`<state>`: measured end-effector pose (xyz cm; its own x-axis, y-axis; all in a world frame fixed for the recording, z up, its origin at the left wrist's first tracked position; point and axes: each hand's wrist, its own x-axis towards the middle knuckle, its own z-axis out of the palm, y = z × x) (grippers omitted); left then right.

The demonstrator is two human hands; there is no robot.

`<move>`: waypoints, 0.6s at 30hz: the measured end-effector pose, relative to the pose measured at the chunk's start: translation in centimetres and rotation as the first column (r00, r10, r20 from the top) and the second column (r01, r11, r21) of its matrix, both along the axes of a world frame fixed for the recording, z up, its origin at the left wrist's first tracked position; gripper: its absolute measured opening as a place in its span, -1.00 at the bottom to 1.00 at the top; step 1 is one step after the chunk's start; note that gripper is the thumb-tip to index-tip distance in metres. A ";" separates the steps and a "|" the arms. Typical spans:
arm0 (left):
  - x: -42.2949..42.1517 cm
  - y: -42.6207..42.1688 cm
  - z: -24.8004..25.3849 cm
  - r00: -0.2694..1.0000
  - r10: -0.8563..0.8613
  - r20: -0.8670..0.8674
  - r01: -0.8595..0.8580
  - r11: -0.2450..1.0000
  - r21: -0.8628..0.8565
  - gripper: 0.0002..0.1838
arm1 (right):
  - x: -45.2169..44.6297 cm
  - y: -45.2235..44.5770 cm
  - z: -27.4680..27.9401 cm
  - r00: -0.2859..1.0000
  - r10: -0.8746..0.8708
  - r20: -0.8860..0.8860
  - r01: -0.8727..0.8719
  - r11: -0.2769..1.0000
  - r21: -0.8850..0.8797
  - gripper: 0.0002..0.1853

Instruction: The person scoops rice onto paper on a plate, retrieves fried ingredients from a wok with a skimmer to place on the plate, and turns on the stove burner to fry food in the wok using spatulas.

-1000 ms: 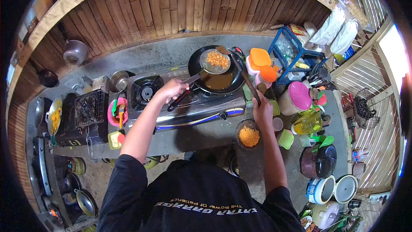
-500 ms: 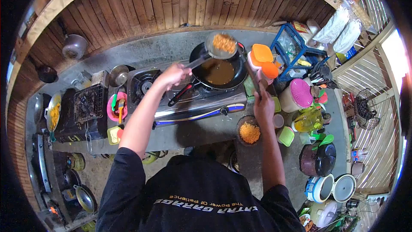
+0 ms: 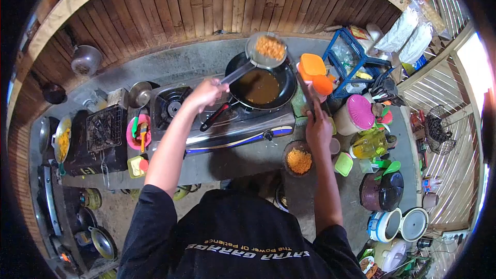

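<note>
My left hand (image 3: 208,94) is closed around the handle of a mesh strainer (image 3: 251,50) heaped with orange-brown fried pieces (image 3: 270,47). The strainer hangs over the far side of a black frying pan (image 3: 238,66), which holds brownish oil (image 3: 258,87). In my right hand (image 3: 319,130) is a long dark utensil (image 3: 303,83); its tip reaches up to the strainer's right edge, and its exact kind is unclear. The pan sits on a silver gas stove (image 3: 235,137), its black-and-red handle toward my left. A bowl of orange shredded food (image 3: 299,160) stands near my right forearm.
Right of the pan are orange-lidded containers (image 3: 312,65) and a blue rack (image 3: 345,59). A pink-lidded tub (image 3: 360,111), an oil bottle (image 3: 369,144) and a dark pot (image 3: 374,191) line the right counter. A grill rack (image 3: 105,128) and a pink bowl (image 3: 146,137) lie left.
The strainer with its fried pieces has risen slightly and moved a little farther from me relative to the pan. Both hands keep their holds; the whole view has shifted slightly.
</note>
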<state>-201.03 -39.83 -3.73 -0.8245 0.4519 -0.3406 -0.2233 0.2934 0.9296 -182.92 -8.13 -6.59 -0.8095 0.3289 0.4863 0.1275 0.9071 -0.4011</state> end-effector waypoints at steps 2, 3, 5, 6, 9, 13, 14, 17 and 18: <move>-0.1 -0.1 -4.0 1.000 0.004 0.014 -0.003 0.998 -0.065 -0.79 | -0.1 0.4 -3.6 0.998 0.019 0.065 -0.020 1.000 0.016 -0.54; 0.0 -0.3 -5.6 1.000 -0.002 0.017 0.004 0.994 -0.108 -0.80 | 0.0 0.5 -5.2 0.994 0.025 0.105 -0.028 0.999 0.025 -0.55; 0.4 -0.3 -5.7 0.999 -0.013 0.033 0.017 0.992 -0.126 -0.79 | 0.5 0.3 -5.3 0.980 0.023 0.197 -0.026 1.000 0.011 -0.56; 0.6 -0.2 -4.4 1.000 -0.003 0.005 0.004 0.993 -0.116 -0.79 | 0.5 0.3 -4.5 0.986 0.018 0.165 -0.020 1.000 0.009 -0.55; 0.3 -0.4 -0.8 0.998 0.013 -0.064 -0.019 0.996 -0.092 -0.79 | 0.2 0.2 -1.3 0.999 -0.003 0.053 0.004 1.000 -0.015 -0.54; -0.4 -0.3 2.5 0.994 0.021 -0.105 -0.022 1.000 -0.001 -0.80 | 0.2 -0.6 3.2 0.998 -0.012 -0.060 0.011 1.000 -0.019 -0.52; -0.6 -0.3 1.5 0.997 0.021 -0.074 -0.022 1.000 -0.008 -0.80 | 0.1 -0.7 2.8 0.999 -0.019 -0.026 0.019 1.000 -0.017 -0.52; 0.9 0.0 0.2 0.999 0.023 -0.023 -0.025 0.993 -0.118 -0.78 | -0.1 -0.4 -0.9 0.998 -0.007 0.065 0.008 1.000 -0.002 -0.51; 0.1 -0.4 -3.6 1.000 0.022 0.002 -0.022 0.999 -0.048 -0.78 | -0.1 0.1 -3.3 0.996 0.019 0.092 -0.019 1.000 0.005 -0.52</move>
<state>-200.92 -40.24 -7.37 -0.8328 0.4169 -0.3642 -0.2328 0.3331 0.9137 -183.00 -8.01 -9.89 -0.8567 0.3104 0.4119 0.1463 0.9121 -0.3829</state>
